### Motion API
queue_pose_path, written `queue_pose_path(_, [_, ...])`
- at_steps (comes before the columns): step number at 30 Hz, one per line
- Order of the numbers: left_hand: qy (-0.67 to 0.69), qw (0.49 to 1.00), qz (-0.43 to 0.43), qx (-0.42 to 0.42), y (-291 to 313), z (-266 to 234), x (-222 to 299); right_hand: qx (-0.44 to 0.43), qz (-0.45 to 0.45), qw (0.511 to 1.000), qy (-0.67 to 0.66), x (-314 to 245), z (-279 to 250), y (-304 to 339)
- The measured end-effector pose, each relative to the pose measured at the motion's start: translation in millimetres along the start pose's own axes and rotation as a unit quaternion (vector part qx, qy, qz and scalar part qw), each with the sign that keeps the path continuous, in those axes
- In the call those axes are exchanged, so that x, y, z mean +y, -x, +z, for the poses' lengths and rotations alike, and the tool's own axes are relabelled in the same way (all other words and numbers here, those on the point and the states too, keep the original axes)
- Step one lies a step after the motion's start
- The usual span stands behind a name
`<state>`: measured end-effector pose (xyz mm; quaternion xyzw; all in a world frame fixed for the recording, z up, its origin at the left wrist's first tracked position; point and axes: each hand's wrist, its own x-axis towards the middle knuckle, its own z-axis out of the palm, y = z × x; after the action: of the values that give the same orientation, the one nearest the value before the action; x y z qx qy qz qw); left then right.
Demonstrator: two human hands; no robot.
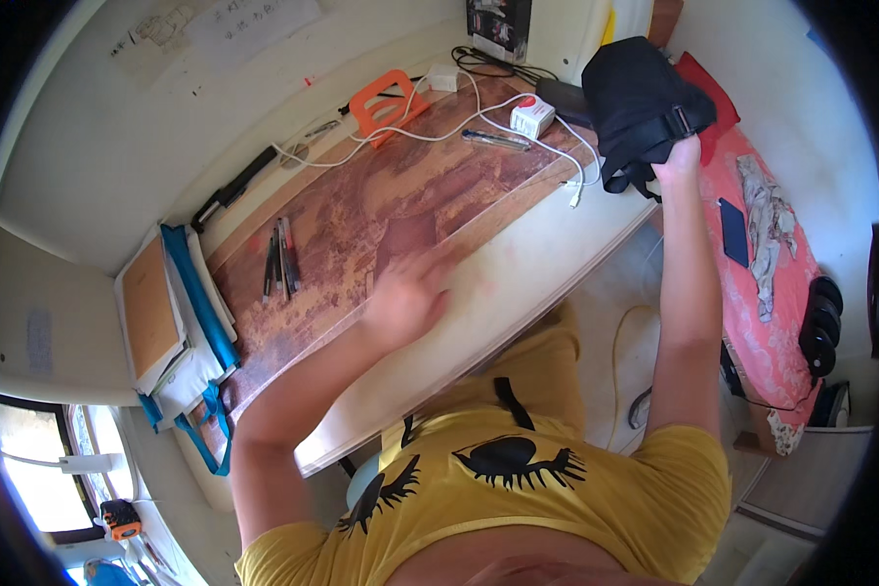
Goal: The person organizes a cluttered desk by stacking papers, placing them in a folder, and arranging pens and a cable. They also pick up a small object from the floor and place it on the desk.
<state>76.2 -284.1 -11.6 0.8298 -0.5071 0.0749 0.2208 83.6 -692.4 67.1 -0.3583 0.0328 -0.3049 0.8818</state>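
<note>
At the desk's far right end, a black bag (645, 103) with a buckled strap hangs in my right hand (682, 161). That hand is closed around its lower strap end, and the bag covers part of the desk corner. My left hand (405, 303) is over the front part of the desk (518, 239), close above or on its surface. Motion blurs its fingers, so I cannot see whether they grip anything. Left of it, several pens (281, 259) lie together on the brown patterned desk mat (352, 215).
Papers and a teal-edged folder (193, 283) lie at the desk's left end. An orange stand (386, 103), white cables and a small white box (532, 116) are at the back. On the right, a pink-covered surface (728, 195) bears a phone (733, 232) and a crumpled cloth (767, 230).
</note>
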Motion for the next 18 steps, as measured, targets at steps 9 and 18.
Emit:
queue_pose_path(9, [-0.051, 0.989, -0.093, -0.107, -221.3, 106.3, 40.4, 0.054, 0.004, 0.998, -0.017, -2.7, -6.0, -7.9])
queue_pose_path(18, [0.056, 0.986, -0.159, 0.013, -224.0, 110.1, 15.3, 0.031, 0.003, 0.999, -0.032, -4.4, -5.9, 0.8])
